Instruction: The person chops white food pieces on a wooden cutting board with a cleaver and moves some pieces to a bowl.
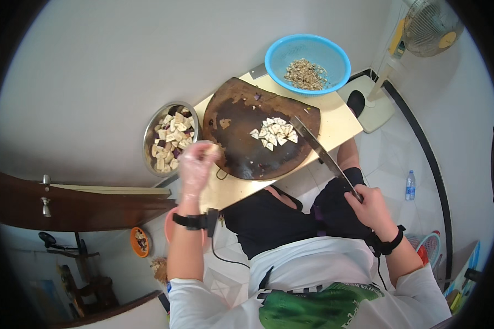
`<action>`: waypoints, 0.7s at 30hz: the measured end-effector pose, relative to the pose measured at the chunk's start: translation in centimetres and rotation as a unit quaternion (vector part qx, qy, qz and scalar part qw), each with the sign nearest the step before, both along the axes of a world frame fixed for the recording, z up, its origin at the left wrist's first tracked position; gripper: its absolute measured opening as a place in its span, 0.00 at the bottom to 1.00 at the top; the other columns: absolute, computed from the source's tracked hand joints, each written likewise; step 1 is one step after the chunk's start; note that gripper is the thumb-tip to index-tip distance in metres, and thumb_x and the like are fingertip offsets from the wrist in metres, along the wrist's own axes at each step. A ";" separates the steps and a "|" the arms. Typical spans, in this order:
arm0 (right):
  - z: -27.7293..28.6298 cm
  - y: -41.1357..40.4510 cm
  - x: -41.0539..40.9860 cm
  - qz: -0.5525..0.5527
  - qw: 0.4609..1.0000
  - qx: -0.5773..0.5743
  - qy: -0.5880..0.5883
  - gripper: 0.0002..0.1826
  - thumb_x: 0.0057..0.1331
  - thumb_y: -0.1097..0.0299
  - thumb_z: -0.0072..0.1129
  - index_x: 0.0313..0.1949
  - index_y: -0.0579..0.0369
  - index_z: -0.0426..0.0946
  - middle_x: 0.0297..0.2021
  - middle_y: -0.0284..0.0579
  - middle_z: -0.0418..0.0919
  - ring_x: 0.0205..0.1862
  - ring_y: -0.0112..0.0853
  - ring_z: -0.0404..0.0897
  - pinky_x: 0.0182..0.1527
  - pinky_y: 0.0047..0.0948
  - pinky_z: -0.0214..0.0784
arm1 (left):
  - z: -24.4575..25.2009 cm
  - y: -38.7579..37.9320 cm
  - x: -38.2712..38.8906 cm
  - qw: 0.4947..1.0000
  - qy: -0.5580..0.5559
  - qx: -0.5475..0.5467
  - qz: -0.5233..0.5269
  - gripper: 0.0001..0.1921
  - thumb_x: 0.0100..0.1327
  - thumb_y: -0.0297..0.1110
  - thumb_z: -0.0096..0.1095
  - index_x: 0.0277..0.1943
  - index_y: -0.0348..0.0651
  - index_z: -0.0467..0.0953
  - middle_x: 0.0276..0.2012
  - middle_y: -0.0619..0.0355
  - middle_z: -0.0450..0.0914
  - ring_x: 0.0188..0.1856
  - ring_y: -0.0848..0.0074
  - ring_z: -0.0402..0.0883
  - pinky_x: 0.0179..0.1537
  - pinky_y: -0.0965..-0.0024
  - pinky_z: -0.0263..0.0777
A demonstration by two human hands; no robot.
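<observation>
My right hand (367, 206) grips the handle of a large knife (327, 158), whose blade reaches over the right part of a worn wooden chopping board (243, 140). Beside the blade tip lies a patch of small pale cut pieces (274, 132), many of them triangular. My left hand (199, 162), in a clear plastic glove, is raised between the board's left edge and a steel bowl (147, 144). Its fingers are closed around a pale piece, partly hidden and blurred. The bowl holds chunks of what looks like peeled eggplant (175, 133), some with dark purple skin.
A blue plastic colander (271, 78) with chopped brownish bits stands at the back right of the pale table (341, 119). A wall rises behind the table. On the floor are a pedestal fan (432, 28), a water bottle (410, 187) and an orange bowl (134, 242).
</observation>
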State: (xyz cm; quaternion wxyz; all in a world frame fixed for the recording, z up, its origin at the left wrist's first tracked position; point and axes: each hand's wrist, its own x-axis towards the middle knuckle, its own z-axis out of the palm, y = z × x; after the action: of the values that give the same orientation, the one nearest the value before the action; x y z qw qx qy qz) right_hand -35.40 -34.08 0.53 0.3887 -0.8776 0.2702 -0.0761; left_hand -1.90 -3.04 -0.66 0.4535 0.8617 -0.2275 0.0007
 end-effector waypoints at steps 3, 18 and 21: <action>0.3 0.6 0.8 0.025 0.999 0.033 -0.001 0.19 0.66 0.63 0.69 0.24 0.63 0.74 0.17 0.57 0.73 0.20 0.55 0.75 0.25 0.44 0.67 | -2.7 -4.0 -4.0 0.999 -0.016 0.015 -0.046 0.22 0.53 0.27 0.80 0.52 0.36 0.83 0.44 0.52 0.86 0.42 0.68 0.88 0.47 0.67 0.81; 0.3 4.3 8.1 0.140 0.988 0.058 0.007 0.17 0.71 0.60 0.60 0.30 0.63 0.81 0.21 0.61 0.78 0.26 0.57 0.81 0.30 0.48 0.73 | -6.3 -6.2 -4.9 0.994 -0.069 0.077 0.016 0.13 0.61 0.39 0.75 0.44 0.41 0.88 0.42 0.49 0.89 0.39 0.55 0.87 0.45 0.56 0.79; -0.7 5.3 10.1 0.162 0.987 0.021 -0.001 0.18 0.71 0.59 0.60 0.31 0.62 0.82 0.21 0.60 0.79 0.27 0.57 0.82 0.32 0.49 0.75 | -7.0 -6.7 -5.4 0.988 -0.139 0.044 0.045 0.11 0.62 0.36 0.73 0.44 0.40 0.88 0.42 0.50 0.89 0.38 0.61 0.88 0.47 0.61 0.80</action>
State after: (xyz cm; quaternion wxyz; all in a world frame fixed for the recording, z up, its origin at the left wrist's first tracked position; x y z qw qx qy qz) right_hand -25.31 -28.75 -0.18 0.4146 -0.9012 0.1258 -0.0078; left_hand -7.32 -9.70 -7.71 0.3789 0.8816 -0.2495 0.1306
